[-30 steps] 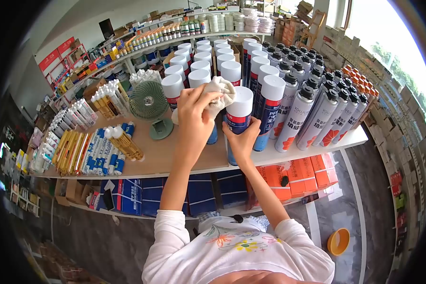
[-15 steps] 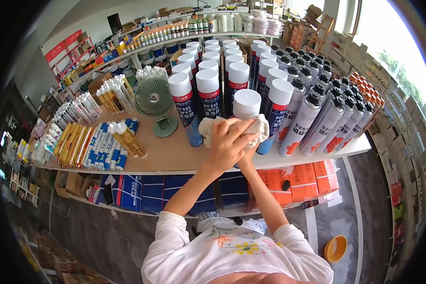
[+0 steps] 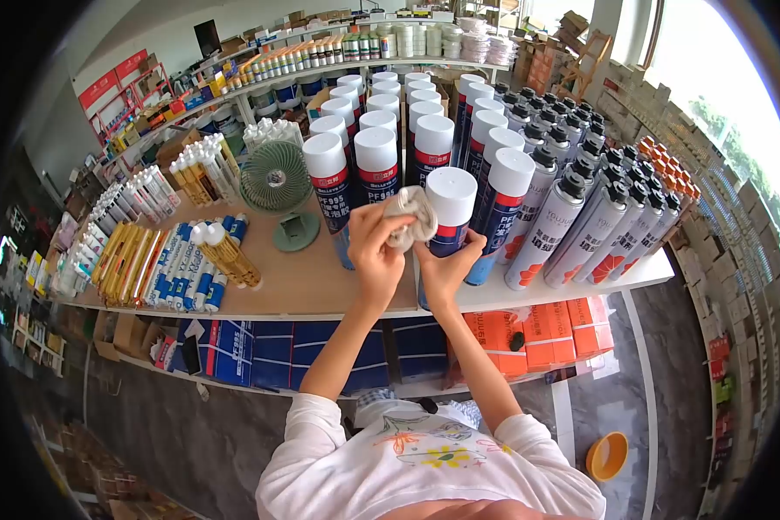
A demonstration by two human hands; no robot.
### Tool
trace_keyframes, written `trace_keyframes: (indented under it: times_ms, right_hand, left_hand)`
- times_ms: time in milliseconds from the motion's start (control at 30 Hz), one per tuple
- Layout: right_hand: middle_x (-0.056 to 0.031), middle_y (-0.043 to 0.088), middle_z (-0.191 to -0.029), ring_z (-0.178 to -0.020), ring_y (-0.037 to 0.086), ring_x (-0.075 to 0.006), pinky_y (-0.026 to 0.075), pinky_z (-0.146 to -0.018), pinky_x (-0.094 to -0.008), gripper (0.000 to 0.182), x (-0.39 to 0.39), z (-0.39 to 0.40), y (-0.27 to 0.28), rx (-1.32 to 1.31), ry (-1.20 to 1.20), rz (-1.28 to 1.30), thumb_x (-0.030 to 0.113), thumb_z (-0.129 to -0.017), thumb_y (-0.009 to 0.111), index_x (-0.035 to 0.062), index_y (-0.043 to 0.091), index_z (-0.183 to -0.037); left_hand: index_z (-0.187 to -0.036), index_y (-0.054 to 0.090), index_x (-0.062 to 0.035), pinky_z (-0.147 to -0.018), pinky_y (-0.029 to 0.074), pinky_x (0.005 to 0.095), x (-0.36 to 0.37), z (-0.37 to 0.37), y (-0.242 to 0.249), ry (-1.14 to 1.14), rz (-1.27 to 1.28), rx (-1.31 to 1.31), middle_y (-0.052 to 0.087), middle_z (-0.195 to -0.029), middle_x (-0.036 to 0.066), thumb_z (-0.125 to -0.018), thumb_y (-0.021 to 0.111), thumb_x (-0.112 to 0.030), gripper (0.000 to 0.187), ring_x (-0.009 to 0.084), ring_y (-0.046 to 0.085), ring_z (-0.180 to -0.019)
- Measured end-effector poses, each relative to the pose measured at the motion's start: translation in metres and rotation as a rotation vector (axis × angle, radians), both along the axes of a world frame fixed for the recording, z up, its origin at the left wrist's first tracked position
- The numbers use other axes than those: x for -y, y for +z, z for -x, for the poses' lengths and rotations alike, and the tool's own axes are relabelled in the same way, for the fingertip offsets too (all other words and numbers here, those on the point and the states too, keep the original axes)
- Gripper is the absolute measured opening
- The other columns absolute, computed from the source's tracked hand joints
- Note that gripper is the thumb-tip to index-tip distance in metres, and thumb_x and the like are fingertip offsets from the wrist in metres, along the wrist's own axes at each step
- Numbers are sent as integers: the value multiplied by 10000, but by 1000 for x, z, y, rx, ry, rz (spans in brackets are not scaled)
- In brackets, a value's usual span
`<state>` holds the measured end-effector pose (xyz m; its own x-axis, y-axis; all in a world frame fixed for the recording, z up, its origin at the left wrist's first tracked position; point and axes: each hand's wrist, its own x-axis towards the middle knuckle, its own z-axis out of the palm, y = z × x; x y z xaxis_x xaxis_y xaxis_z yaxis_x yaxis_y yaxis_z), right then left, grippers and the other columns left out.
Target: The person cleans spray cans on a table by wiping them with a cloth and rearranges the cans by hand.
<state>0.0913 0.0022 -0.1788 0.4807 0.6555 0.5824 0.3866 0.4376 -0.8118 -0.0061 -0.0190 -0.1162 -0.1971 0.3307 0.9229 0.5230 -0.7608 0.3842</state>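
Note:
My left hand (image 3: 379, 256) grips a bunched, off-white cloth (image 3: 412, 218) just left of a white-capped spray can (image 3: 451, 201). The fingers of my right hand (image 3: 446, 267) are wrapped round the lower part of this can, which stands upright near the table's front edge. More white-capped cans with blue and red labels (image 3: 378, 165) stand in rows behind it. To the right are many silver cans with black tops (image 3: 556, 221). The base of the held can is partly hidden by my right hand.
On the table (image 3: 321, 290) a green fan (image 3: 276, 178) stands left of the cans, with gold tubes (image 3: 230, 254) and blue-white tubes further left. Blue boxes (image 3: 273, 351) and orange boxes (image 3: 546, 334) fill the shelf below. An orange basin (image 3: 607, 457) is on the floor.
My left hand and the cloth have come off the can and moved slightly left. The cloth no longer wraps the can, and my right hand's grip on it now shows.

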Motion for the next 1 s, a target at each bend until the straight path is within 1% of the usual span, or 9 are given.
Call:
trace_keyframes:
  times_ms: [133,267,333,367,433,533,733,933,1000]
  right_hand:
    - [-190,459,-1050,-1028,457,-331,384,-902,-427,737,3,2,8,-58,-7,24,251,-642,887,-60,412,-1112]
    - [-187,451,-1077,-1044,449,-326,377,-913,-421,713,1,0,4,-68,11,35,223,-654,873,-57,412,-1120]
    - [-182,437,-1090,-1074,438,-329,369,-931,-416,677,-1,-2,-4,-66,44,8,206,-683,844,-57,418,-1139]
    - [-180,425,-1112,-1099,431,-331,363,-947,-409,651,0,-4,-9,57,59,-44,197,-713,814,-56,420,-1165]
    - [-178,417,-1141,-1112,433,-338,363,-956,-421,655,-15,-6,-34,-116,224,-81,211,-729,809,-50,420,-1186]
    - [-177,423,-1135,-1111,435,-342,363,-958,-430,671,-9,-6,-15,-128,179,-58,193,-718,816,-53,412,-1195]
    - [-194,446,-1088,-1047,451,-340,379,-916,-426,754,0,-1,2,-43,42,6,220,-643,887,-61,394,-1140]
    - [-194,454,-1061,-1017,462,-342,387,-895,-427,743,1,0,8,-59,25,8,253,-644,889,-60,401,-1109]
    - [-192,458,-1049,-1011,461,-341,387,-887,-434,735,1,-1,6,-17,10,-14,253,-647,884,-60,403,-1106]
  left_hand:
    - [-905,723,-80,-790,484,331,-13,12,4,87,102,-29,692,-1103,55,-612,622,171,398,252,562,-921]
    - [-894,740,-96,-805,483,339,9,3,11,71,-14,-82,691,-1139,52,-608,679,140,376,250,567,-963]
    - [-888,741,-116,-848,449,368,22,-3,23,-8,-95,-227,680,-1182,42,-622,694,82,335,254,564,-990]
    - [-879,745,-110,-851,443,370,24,-9,26,-12,-112,-331,690,-1157,51,-599,674,70,340,254,576,-978]
    - [-867,745,-103,-854,428,377,26,-15,29,8,-131,-507,700,-1138,49,-578,671,51,336,255,590,-974]
    - [-876,733,-133,-876,386,378,9,-12,12,5,-176,-354,681,-1174,25,-626,701,-9,280,249,566,-1022]
    - [-883,706,-53,-794,483,342,-13,-3,6,59,-37,19,691,-1087,83,-594,586,176,388,276,579,-947]
    - [-917,717,-90,-834,422,364,-28,21,-5,183,119,-204,683,-1110,26,-594,589,171,435,263,537,-916]
    - [-899,732,-105,-838,410,379,-30,36,-31,163,192,-239,693,-1093,19,-612,607,140,397,273,540,-915]
